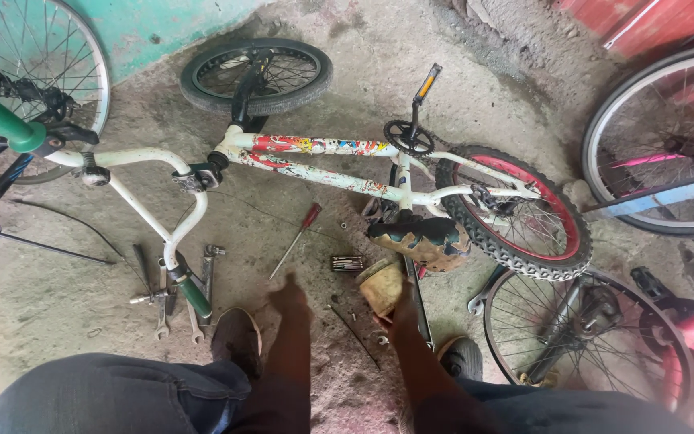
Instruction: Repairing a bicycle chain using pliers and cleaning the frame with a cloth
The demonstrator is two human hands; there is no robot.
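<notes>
I have one view only, from the head camera, looking steeply down past my knees at the white bicycle [323,165] lying on the concrete floor [459,88]. The frame sits close, the bicycle filling the middle, other wheels cut off around it.

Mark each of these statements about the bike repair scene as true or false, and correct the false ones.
1. The white bike lies on its side on the ground. True.
2. The screwdriver has a blue handle. False: its handle is red.
3. The right hand is at the small yellowish tub. True, though whether it grips the tub cannot be told.
4. The left hand holds a wrench. False: it is stretched out above the ground with nothing in it.
5. The wrenches lie near the handlebar grip. True.
6. The rear tyre has a green rim. False: the rim is red.
</notes>
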